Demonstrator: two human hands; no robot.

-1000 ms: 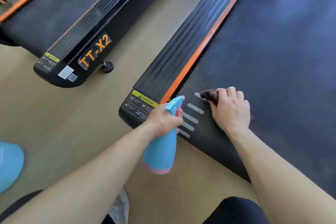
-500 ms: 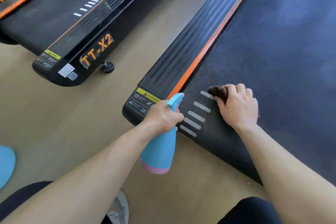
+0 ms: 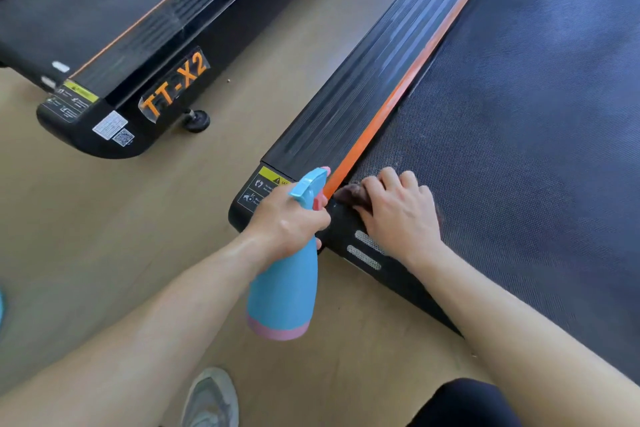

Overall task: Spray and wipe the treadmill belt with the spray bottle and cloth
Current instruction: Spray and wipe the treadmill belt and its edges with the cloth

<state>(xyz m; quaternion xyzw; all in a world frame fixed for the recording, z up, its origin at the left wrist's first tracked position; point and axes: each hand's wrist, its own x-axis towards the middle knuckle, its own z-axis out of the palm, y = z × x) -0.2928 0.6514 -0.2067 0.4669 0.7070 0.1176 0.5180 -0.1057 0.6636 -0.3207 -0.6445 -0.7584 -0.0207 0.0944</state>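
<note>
Right hand slid left, cloth beside stripe

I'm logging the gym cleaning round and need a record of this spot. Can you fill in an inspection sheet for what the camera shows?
Surface: dark textured treadmill belt; orange strip along its left edge; white dashes near its end.
Job's things: blue spray bottle with pink base, held above the floor; dark cloth at the belt's near corner, beside the strip's end.
Clutter: small speck on the floor.
Grippers: left hand grips the spray bottle's neck; right hand holds the cloth down.
Cables: nothing seen.
Surroundings: tan floor; second treadmill marked TT-X2 to the left; grey shoe below.
</note>
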